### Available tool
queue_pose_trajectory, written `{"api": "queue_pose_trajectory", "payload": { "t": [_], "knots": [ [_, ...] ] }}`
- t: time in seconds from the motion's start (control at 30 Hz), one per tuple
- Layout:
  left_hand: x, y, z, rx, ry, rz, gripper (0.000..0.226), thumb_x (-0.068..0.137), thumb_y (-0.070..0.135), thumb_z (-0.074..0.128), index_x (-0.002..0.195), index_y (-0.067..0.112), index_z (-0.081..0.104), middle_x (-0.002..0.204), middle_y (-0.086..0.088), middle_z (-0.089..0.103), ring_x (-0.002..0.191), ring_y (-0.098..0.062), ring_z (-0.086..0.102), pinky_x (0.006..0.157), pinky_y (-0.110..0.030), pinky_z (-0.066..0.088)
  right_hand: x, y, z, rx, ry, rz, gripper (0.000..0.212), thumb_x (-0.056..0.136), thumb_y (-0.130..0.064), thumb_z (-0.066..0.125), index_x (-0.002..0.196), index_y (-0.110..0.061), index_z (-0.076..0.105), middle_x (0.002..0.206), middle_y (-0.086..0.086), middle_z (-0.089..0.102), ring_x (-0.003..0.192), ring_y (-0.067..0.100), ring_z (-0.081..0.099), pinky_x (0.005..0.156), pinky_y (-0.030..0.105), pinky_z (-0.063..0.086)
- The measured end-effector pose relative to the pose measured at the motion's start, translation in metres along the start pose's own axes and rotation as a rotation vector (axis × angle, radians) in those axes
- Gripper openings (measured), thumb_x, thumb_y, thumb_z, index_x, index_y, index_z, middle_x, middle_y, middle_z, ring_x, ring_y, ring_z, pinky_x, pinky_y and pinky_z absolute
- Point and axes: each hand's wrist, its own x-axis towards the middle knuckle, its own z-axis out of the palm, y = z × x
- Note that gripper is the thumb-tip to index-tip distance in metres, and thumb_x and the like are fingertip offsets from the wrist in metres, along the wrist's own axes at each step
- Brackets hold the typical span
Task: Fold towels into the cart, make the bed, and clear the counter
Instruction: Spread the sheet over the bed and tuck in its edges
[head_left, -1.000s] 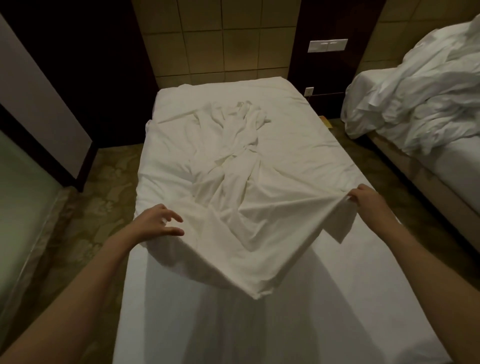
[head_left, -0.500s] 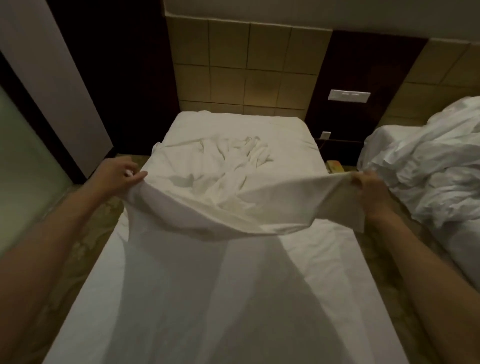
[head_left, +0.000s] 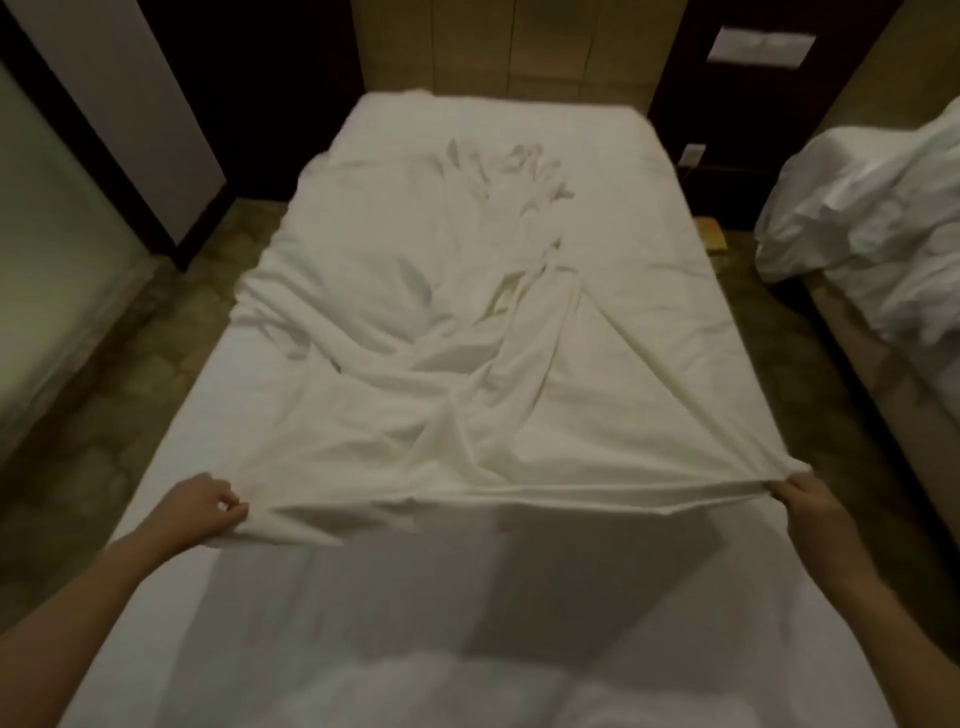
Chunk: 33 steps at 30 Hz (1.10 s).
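White cotton sheet (head_left: 467, 395) is seen in the head view, spread loosely over the far two thirds of the single bed (head_left: 156, 597), with its near hem held taut just above the mattress. The hem's left corner is pinched in the grip of the left hand (head_left: 200, 506), fingers curled round the cloth; the right corner is grasped by the right hand (head_left: 810, 501) in the same way. Deep creases are gathered along the sheet's middle and toward the far end, so it is not yet flat. The near third of the mattress is uncovered and lies in shadow.

Bed-making is judged to be at an early stage: the sheet is laid but not smoothed, drawn to the near end or tucked. A rumpled heap of bedding (head_left: 872, 218) is piled on the second bed at the right. No towels, cart or counter are visible, so nothing can be said of those parts.
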Motion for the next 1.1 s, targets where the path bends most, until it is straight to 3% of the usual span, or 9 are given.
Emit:
{"api": "queue_pose_trajectory", "payload": {
  "t": [0.1, 0.2, 0.33, 0.47, 0.63, 0.73, 0.83, 1.0, 1.1],
  "knots": [
    [-0.025, -0.023, 0.080, 0.112, -0.034, 0.004, 0.022, 0.086, 0.031, 0.066, 0.082, 0.012, 0.076, 0.090, -0.011, 0.070, 0.089, -0.029, 0.062, 0.073, -0.031, 0.043, -0.053, -0.015, 0.062, 0.025, -0.067, -0.075, 0.042, 0.055, 0.033, 0.061, 0.089, 0.009, 0.069, 0.086, 0.024, 0.064, 0.072, 0.042, 0.065, 0.060, 0.045, 0.054],
    [-0.039, -0.033, 0.128, 0.218, 0.017, 0.034, 0.032, 0.089, 0.037, 0.058, 0.078, 0.011, 0.073, 0.087, -0.008, 0.069, 0.088, -0.027, 0.061, 0.074, -0.033, 0.040, -0.092, -0.029, 0.104, 0.016, -0.146, -0.082, 0.038, 0.062, 0.029, 0.062, 0.094, 0.009, 0.068, 0.091, 0.023, 0.064, 0.074, 0.041, 0.065, 0.060, 0.046, 0.057],
    [-0.045, -0.049, 0.145, 0.442, -0.023, 0.066, 0.032, 0.092, 0.045, 0.046, 0.089, 0.023, 0.069, 0.097, 0.001, 0.064, 0.098, -0.020, 0.054, 0.077, -0.032, 0.036, -0.115, -0.038, 0.113, -0.058, -0.185, -0.160, 0.038, 0.056, 0.028, 0.068, 0.088, 0.008, 0.068, 0.081, 0.021, 0.061, 0.065, 0.039, 0.064, 0.048, 0.042, 0.054],
    [-0.061, -0.110, 0.130, 0.431, -0.038, 0.042, 0.032, 0.088, 0.047, 0.050, 0.081, 0.022, 0.070, 0.078, 0.003, 0.055, 0.077, -0.015, 0.048, 0.069, -0.032, 0.038, -0.138, -0.026, 0.097, -0.164, -0.210, -0.167, 0.039, 0.047, 0.021, 0.078, 0.080, 0.003, 0.069, 0.078, 0.020, 0.062, 0.063, 0.036, 0.065, 0.044, 0.036, 0.051],
    [-0.085, -0.151, 0.159, 0.575, -0.210, -0.079, 0.039, 0.090, 0.060, 0.040, 0.116, 0.040, 0.061, 0.132, 0.000, 0.049, 0.126, -0.020, 0.038, 0.102, -0.037, 0.027, -0.203, -0.047, 0.150, -0.148, -0.332, -0.244, 0.045, 0.029, 0.016, 0.087, 0.066, -0.004, 0.068, 0.069, 0.017, 0.063, 0.053, 0.034, 0.064, 0.035, 0.032, 0.048],
    [-0.093, -0.130, 0.187, 0.472, -0.225, -0.078, 0.035, 0.089, 0.056, 0.046, 0.108, 0.031, 0.062, 0.128, -0.001, 0.052, 0.112, -0.019, 0.049, 0.095, -0.034, 0.037, -0.217, -0.057, 0.170, -0.110, -0.405, -0.185, 0.044, 0.034, 0.014, 0.086, 0.070, -0.004, 0.067, 0.072, 0.017, 0.062, 0.051, 0.033, 0.063, 0.034, 0.032, 0.044],
    [-0.101, -0.087, 0.195, 0.280, -0.017, -0.026, 0.024, 0.085, 0.032, 0.059, 0.104, 0.019, 0.064, 0.111, -0.006, 0.061, 0.096, -0.024, 0.057, 0.085, -0.036, 0.043, -0.220, -0.053, 0.167, -0.110, -0.447, -0.194, 0.046, 0.040, 0.012, 0.085, 0.080, -0.004, 0.068, 0.079, 0.018, 0.063, 0.054, 0.033, 0.063, 0.034, 0.032, 0.044],
    [-0.099, 0.007, 0.198, 0.096, 0.057, 0.146, 0.026, 0.079, 0.013, 0.064, 0.105, 0.006, 0.065, 0.105, -0.015, 0.063, 0.089, -0.036, 0.061, 0.075, -0.042, 0.049, -0.232, -0.047, 0.147, -0.007, -0.423, -0.107, 0.044, 0.067, 0.014, 0.068, 0.107, -0.005, 0.069, 0.114, 0.020, 0.064, 0.080, 0.038, 0.068, 0.053, 0.040, 0.052],
    [-0.089, 0.078, 0.206, 0.023, 0.083, 0.305, 0.032, 0.082, 0.015, 0.059, 0.112, 0.005, 0.062, 0.111, -0.016, 0.062, 0.094, -0.037, 0.061, 0.075, -0.044, 0.051, -0.223, -0.045, 0.135, 0.018, -0.349, -0.059, 0.034, 0.069, 0.013, 0.066, 0.100, -0.001, 0.063, 0.107, 0.021, 0.061, 0.079, 0.038, 0.064, 0.049, 0.035, 0.043]
  ]
}}
